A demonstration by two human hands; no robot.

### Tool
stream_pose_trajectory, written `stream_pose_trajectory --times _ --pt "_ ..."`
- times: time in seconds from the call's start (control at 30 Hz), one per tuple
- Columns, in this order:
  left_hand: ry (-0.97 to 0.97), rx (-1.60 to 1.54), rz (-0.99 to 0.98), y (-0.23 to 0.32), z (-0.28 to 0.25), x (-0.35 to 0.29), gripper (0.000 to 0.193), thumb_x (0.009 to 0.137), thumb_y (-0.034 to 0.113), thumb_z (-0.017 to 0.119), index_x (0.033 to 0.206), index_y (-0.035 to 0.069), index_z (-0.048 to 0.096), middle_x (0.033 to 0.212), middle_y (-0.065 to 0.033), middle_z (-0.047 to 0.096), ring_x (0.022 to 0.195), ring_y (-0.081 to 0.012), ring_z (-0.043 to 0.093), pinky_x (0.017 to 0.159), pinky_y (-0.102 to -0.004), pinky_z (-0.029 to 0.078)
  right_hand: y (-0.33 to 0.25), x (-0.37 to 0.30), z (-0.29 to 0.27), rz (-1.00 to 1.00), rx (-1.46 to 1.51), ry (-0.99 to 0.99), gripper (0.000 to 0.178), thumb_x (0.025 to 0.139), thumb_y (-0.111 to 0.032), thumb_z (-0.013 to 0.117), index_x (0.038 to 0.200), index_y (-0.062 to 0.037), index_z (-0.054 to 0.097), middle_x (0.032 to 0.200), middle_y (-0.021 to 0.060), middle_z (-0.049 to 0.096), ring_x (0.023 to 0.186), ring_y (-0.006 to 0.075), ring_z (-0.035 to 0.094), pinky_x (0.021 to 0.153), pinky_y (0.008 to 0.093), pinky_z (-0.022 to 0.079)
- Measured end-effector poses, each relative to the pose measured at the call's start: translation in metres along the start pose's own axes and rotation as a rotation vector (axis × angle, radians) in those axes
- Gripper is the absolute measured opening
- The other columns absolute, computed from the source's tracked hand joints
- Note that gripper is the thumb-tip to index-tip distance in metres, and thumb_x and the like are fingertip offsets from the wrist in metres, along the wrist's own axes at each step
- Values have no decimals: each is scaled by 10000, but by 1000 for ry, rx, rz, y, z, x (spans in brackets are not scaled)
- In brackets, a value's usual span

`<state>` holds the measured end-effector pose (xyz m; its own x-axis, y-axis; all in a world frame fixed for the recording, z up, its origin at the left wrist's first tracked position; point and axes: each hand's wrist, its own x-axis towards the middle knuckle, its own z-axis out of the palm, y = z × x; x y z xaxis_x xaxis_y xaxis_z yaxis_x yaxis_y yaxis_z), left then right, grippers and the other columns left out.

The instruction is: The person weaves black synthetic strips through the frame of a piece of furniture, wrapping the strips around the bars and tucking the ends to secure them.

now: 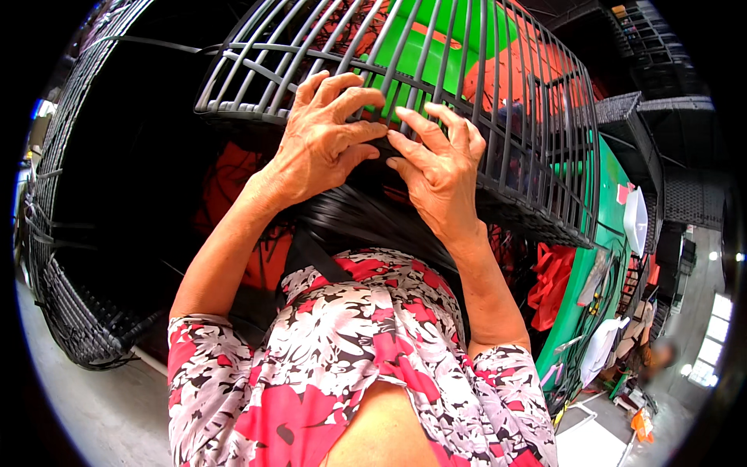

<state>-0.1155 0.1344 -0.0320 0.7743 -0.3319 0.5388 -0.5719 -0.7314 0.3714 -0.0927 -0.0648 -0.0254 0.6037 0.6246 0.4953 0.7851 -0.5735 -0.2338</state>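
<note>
A dark grey wicker frame (268,78) with long slats and a woven edge spans the upper middle. At its near edge both my hands come together. My left hand (319,132) bends its fingers over the slats, thumb and forefinger drawn toward each other. Close beside it, my right hand (440,159) curls in, its forefinger almost touching the left fingertips. What the fingertips hold at the edge is too dark to make out. Shiny black strands (366,222) lie below the hands.
Green plastic (405,54) and red sheeting (513,70) show behind the slats. A large dark woven piece (58,179) rises at the left. To the right are a green panel (572,335), crumpled red material (551,284) and a white item (636,220).
</note>
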Motion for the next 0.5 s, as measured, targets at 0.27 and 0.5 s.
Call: stream_pose_trajectory --times 0.27,0.5 --pt "-36 163 -110 -23 -28 -10 538 651 386 738 1091 113 597 1332 -82 411 1301 -307 273 1060 -446 222 -15 20 4 71 28 -69 485 621 -226 757 1066 -98 615 1238 76 490 1142 265 409 970 428 250" --pt "-60 30 -70 -27 -26 -20 335 661 242 746 968 144 656 1271 -81 449 1240 -302 344 1047 -459 224 -17 22 22 -46 1 -33 368 631 -198 746 974 -110 643 1235 73 505 1135 252 429 971 442 246"
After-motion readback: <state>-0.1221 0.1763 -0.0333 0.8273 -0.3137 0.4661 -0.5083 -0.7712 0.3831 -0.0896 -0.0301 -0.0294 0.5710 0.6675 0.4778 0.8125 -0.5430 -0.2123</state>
